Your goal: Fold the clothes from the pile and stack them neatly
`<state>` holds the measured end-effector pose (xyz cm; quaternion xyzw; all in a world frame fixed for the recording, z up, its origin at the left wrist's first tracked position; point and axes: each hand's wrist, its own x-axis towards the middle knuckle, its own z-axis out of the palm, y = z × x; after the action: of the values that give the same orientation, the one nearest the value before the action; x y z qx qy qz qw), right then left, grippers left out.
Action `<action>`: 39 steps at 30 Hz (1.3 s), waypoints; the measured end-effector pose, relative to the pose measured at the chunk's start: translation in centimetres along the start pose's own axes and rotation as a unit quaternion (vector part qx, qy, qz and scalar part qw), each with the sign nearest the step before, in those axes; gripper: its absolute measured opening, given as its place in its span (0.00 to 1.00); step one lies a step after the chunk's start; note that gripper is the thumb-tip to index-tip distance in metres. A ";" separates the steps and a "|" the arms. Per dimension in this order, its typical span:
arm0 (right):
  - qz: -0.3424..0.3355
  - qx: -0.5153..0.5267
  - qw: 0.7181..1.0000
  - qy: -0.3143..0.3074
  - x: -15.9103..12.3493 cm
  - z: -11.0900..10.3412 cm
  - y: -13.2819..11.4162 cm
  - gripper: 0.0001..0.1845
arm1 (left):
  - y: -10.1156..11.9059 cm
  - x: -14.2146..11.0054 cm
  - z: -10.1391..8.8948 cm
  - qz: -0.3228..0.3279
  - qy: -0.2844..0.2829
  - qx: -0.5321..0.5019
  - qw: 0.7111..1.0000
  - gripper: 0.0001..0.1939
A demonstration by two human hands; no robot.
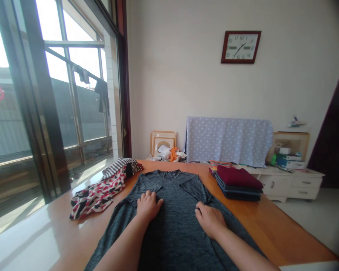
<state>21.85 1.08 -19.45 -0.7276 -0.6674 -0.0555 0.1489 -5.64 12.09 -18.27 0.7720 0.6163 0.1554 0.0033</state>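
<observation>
A dark blue-grey heathered short-sleeved dress (175, 222) lies spread on the wooden table, its neckline at the far end. Both short sleeves lie inward over its front. My left hand (148, 205) rests on the dress near the left sleeve, fingers laid on the cloth and thumb apart. On the other side, my right hand (210, 219) has its fingers curled and closed at the cloth just below the right sleeve. The lower end of the dress runs out of view between my forearms.
A stack of folded clothes (238, 184), maroon on top, sits on the table (293, 233) at right. A loose patterned garment (101, 194) and a striped one (120, 167) lie at left, near the window. Behind are a white cabinet (303, 188) and a dotted cloth (228, 141).
</observation>
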 end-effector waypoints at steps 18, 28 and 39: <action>-0.004 -0.009 1.000 -0.006 -0.1 0.1 0.0 0.14 | 0.3 -1.3 -0.9 0.022 -0.050 -0.003 0.998 0.32; 0.004 -0.009 1.000 -0.016 -0.2 -0.1 0.1 0.14 | 0.1 -1.9 -1.1 0.033 -0.059 -0.016 0.998 0.34; 0.013 0.002 0.999 -0.032 -0.2 -0.7 -0.1 0.14 | -3.3 -1.3 -3.9 0.044 -0.032 -0.084 0.995 0.25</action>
<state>21.77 0.66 -18.86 -0.7373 -0.6625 -0.0288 0.1290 -10.00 10.92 -15.54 0.7998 0.5665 0.1812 0.0809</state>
